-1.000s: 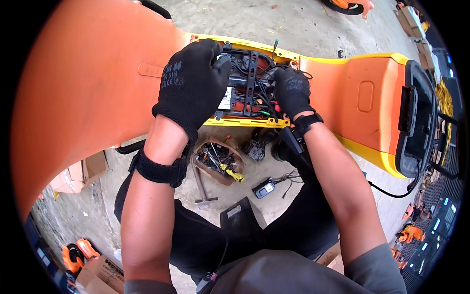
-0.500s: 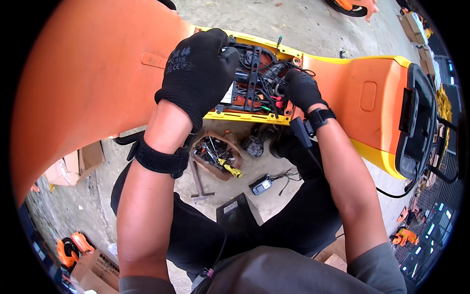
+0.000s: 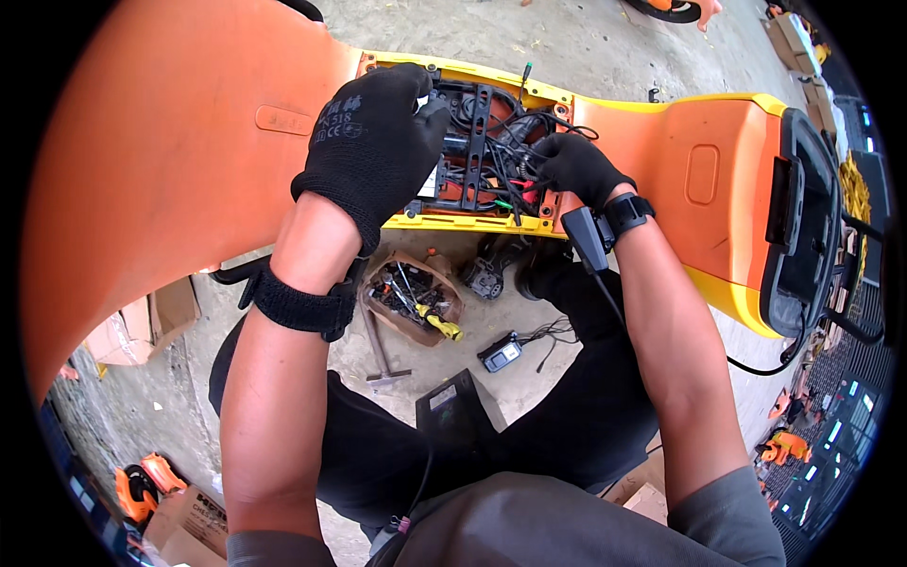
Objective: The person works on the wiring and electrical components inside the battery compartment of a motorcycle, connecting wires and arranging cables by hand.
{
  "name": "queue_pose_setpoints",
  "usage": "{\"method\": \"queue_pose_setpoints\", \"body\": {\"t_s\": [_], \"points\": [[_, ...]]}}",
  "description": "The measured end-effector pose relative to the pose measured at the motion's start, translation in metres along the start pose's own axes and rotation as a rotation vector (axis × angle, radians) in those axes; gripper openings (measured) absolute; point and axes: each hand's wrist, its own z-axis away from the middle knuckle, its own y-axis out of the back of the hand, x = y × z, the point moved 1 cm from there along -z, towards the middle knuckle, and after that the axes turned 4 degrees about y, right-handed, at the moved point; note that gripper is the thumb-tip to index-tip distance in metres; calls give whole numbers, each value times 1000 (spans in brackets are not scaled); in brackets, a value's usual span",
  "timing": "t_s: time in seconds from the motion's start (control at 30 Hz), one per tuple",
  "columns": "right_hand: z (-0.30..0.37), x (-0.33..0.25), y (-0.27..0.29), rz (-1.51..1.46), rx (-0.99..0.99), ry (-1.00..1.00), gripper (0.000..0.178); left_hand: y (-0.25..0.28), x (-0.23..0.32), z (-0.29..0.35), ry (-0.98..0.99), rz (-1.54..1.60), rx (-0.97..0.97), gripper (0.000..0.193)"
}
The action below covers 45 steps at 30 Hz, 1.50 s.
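Note:
An orange and yellow scooter-like body [image 3: 642, 151] lies across in front of me, with an uncovered bay of wiring in its middle. Inside, a black slotted bracket [image 3: 480, 142] spans tangled black cables and a few coloured connectors. My left hand [image 3: 373, 142], in a black glove, is closed over the bay's left end; something small and pale shows at its fingertips, too hidden to name. At the right end my right hand [image 3: 584, 170], gloved too, pinches among the black cables [image 3: 529, 132], apparently gripping one. Its fingertips are partly hidden.
Below the body, on the concrete, are an open box of small hardware and tools [image 3: 402, 326], a hammer [image 3: 380, 354], a small device with a screen [image 3: 501, 352] and a black block [image 3: 463, 406] between my legs. Cardboard boxes [image 3: 142, 326] stand at left.
My right hand has turned, its fingers now pointing more to the left over the cables. The left hand keeps its place at the bay's left end. The whole view has shifted slightly.

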Motion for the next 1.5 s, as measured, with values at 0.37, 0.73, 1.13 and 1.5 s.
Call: {"method": "queue_pose_setpoints", "body": {"t_s": [0.37, 0.73, 1.13, 1.5], "points": [[9, 17, 1, 781, -109, 411, 14, -10, 4, -2, -6, 17, -53, 15], [14, -16, 11, -1040, 17, -131, 24, -7, 7, 0, -10, -25, -47, 18], [10, -10, 16, -831, 41, 45, 30, -12, 6, -1, -23, -21, -76, 18], [13, -25, 16, -947, -108, 60, 32, -15, 5, 1, -6, -40, -159, 22]]}}
